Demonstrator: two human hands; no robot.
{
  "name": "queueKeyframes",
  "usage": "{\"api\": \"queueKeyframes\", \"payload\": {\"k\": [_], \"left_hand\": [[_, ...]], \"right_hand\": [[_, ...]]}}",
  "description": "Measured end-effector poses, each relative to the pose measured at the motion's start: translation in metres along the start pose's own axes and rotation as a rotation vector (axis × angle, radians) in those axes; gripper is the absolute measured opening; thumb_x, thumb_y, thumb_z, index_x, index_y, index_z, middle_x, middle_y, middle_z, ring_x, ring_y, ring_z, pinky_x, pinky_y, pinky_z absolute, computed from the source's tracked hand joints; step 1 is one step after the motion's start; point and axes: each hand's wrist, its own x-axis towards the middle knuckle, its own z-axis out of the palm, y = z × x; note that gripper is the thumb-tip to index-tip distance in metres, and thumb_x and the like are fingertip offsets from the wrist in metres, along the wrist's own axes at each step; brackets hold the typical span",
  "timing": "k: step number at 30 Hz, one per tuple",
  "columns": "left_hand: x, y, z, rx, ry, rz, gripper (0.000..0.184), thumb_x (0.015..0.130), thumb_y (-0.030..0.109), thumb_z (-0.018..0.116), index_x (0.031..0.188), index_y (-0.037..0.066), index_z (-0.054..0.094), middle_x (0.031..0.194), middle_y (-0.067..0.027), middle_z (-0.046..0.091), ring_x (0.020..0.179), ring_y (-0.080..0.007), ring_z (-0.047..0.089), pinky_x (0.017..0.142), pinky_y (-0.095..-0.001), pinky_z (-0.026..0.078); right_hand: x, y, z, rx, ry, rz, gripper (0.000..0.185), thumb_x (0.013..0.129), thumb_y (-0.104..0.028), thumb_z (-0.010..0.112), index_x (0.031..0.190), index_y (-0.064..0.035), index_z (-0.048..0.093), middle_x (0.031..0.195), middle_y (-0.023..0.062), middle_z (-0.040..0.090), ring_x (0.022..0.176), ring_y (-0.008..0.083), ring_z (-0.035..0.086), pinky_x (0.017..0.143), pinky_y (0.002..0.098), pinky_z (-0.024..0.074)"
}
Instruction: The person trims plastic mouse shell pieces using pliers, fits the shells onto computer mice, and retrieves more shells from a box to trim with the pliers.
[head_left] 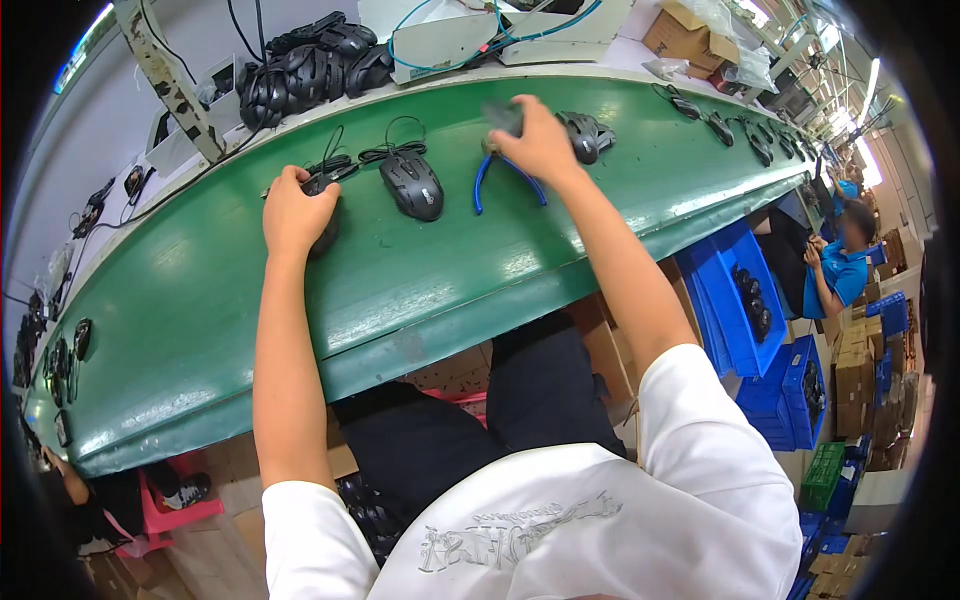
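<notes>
My left hand (298,215) is closed over a black computer mouse (325,238) on the green conveyor belt (430,285); its body shows beside my fingers. Just right of it, another black mouse (411,185) lies with its cable bundled at the far end. My right hand (540,145) grips a dark, motion-blurred piece (502,118), its exact kind unclear. Beneath that hand lie pliers with blue handles (510,180), jaws partly covered. More black mice (590,138) sit close together just beyond my right wrist.
A heap of black mice (310,70) is piled behind the belt. Several mice (755,143) lie farther right, others (70,355) at far left. Blue crates (735,300) stand below the right edge. A person in blue (845,270) sits at right; another person's arm (68,478) shows lower left.
</notes>
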Motion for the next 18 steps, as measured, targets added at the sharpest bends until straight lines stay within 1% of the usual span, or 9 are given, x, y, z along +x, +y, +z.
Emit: {"api": "queueKeyframes", "payload": {"k": [1, 3, 4, 7, 8, 13, 14, 18], "left_hand": [[0.0, -0.001, 0.0, -0.001, 0.0, 0.006, 0.047, 0.076, 0.036, 0.068, 0.11, 0.003, 0.06, 0.105, -0.0125, 0.065, 0.092, -0.0293, 0.062, 0.083, -0.038, 0.05], [-0.001, -0.003, 0.002, -0.004, 0.0, 0.016, 0.047, 0.077, 0.036, 0.068, 0.11, 0.004, 0.06, 0.106, -0.0125, 0.065, 0.093, -0.0291, 0.062, 0.084, -0.0377, 0.05], [-0.002, -0.004, 0.002, -0.007, -0.002, 0.016, 0.047, 0.077, 0.036, 0.068, 0.11, 0.004, 0.06, 0.106, -0.0125, 0.065, 0.093, -0.0291, 0.062, 0.084, -0.0377, 0.05], [-0.003, -0.002, 0.001, 0.009, -0.019, 0.006, 0.046, 0.077, 0.036, 0.068, 0.11, 0.004, 0.061, 0.108, -0.0127, 0.065, 0.093, -0.0289, 0.062, 0.084, -0.0375, 0.05], [-0.002, 0.0, 0.001, 0.016, -0.024, 0.004, 0.046, 0.078, 0.036, 0.068, 0.11, 0.004, 0.061, 0.108, -0.0127, 0.066, 0.094, -0.0288, 0.062, 0.085, -0.0374, 0.05], [-0.002, -0.001, 0.001, -0.001, -0.024, 0.008, 0.048, 0.078, 0.037, 0.068, 0.111, 0.003, 0.061, 0.108, -0.0132, 0.066, 0.094, -0.0292, 0.063, 0.085, -0.0377, 0.05], [-0.003, 0.0, 0.003, 0.001, -0.028, 0.012, 0.048, 0.078, 0.037, 0.068, 0.111, 0.003, 0.061, 0.108, -0.0132, 0.066, 0.094, -0.0292, 0.063, 0.085, -0.0377, 0.05], [-0.002, -0.003, 0.004, 0.007, -0.004, 0.046, 0.049, 0.078, 0.038, 0.068, 0.111, 0.003, 0.062, 0.107, -0.0132, 0.067, 0.094, -0.0296, 0.063, 0.085, -0.0379, 0.05]], "right_hand": [[0.007, 0.008, -0.01, -0.005, -0.003, -0.001, 0.052, 0.08, -0.031, 0.066, 0.122, -0.0017, 0.056, 0.116, 0.0189, 0.066, 0.102, 0.034, 0.065, 0.085, 0.0395, 0.0529], [0.021, 0.029, -0.038, -0.133, -0.048, 0.241, 0.053, 0.078, -0.032, 0.07, 0.121, -0.003, 0.056, 0.117, 0.0184, 0.064, 0.103, 0.0348, 0.064, 0.081, 0.0424, 0.0544], [0.02, 0.038, -0.043, -0.137, -0.048, 0.241, 0.053, 0.078, -0.032, 0.07, 0.121, -0.003, 0.056, 0.117, 0.0184, 0.064, 0.103, 0.0348, 0.064, 0.081, 0.0424, 0.0544], [0.015, 0.077, -0.038, -0.421, -0.043, 0.162, 0.054, 0.079, -0.034, 0.073, 0.12, -0.0031, 0.057, 0.112, 0.0192, 0.065, 0.099, 0.0357, 0.065, 0.083, 0.043, 0.0542], [0.017, 0.08, -0.039, -0.515, -0.04, 0.137, 0.054, 0.079, -0.035, 0.074, 0.12, -0.0031, 0.058, 0.11, 0.0195, 0.066, 0.098, 0.036, 0.065, 0.084, 0.0432, 0.0542], [0.024, 0.088, -0.032, -0.564, -0.085, 0.113, 0.05, 0.075, -0.033, 0.077, 0.112, -0.0044, 0.059, 0.104, 0.0169, 0.065, 0.092, 0.036, 0.066, 0.079, 0.0442, 0.0564], [0.023, 0.087, -0.034, -0.565, -0.085, 0.118, 0.05, 0.075, -0.033, 0.077, 0.112, -0.0044, 0.059, 0.104, 0.0169, 0.065, 0.092, 0.036, 0.066, 0.079, 0.0442, 0.0564], [0.038, 0.074, -0.042, -0.648, -0.23, 0.118, 0.049, 0.078, -0.032, 0.075, 0.114, -0.0041, 0.059, 0.104, 0.0182, 0.065, 0.09, 0.0362, 0.067, 0.08, 0.0442, 0.0562]]}}
